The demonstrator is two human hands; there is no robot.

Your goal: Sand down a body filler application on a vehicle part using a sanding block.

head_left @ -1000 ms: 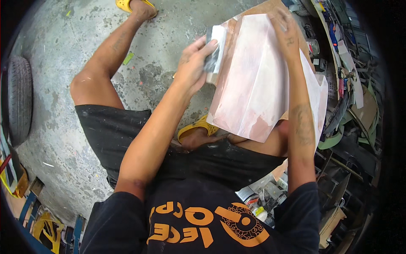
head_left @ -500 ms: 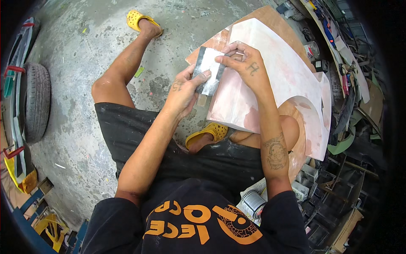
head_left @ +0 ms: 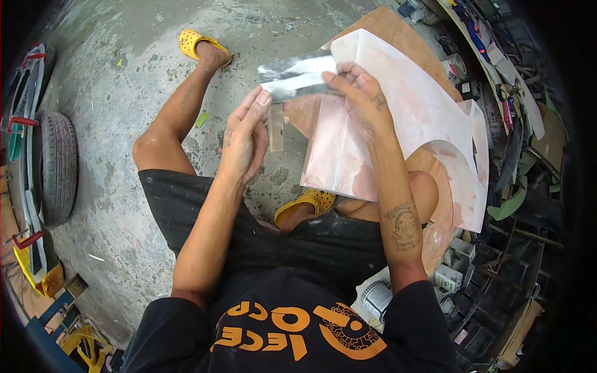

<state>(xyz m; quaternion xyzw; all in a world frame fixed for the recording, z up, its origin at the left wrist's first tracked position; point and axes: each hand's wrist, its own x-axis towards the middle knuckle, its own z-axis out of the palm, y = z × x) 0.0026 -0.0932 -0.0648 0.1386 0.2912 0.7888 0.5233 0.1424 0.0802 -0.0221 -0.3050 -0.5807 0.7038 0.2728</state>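
Between my two hands stretches a dark grey sheet, apparently sandpaper (head_left: 297, 88), coated with white dust and slightly blurred. My left hand (head_left: 244, 130) is closed on its near left end, thumb on top. My right hand (head_left: 362, 93) pinches its right end. Below the sheet, beside my left fingers, hangs a narrow translucent strip or block (head_left: 277, 129); whether those fingers hold it is hard to see. Under and beyond my right forearm lies a large white, pink-patched car fender (head_left: 398, 93) with a curved wheel arch.
A brown wooden board (head_left: 379, 23) lies beneath the fender. To the right stand a cluttered shelf (head_left: 479, 37) and several cans, one a white tin (head_left: 376, 299). A tyre (head_left: 59, 168) and red clamps (head_left: 23, 121) are at the left. The concrete floor (head_left: 112, 217) is speckled.
The sheet has turned from upright to nearly level and now spans wider between my hands. My left hand has moved left and slightly down, and more of the translucent piece shows.
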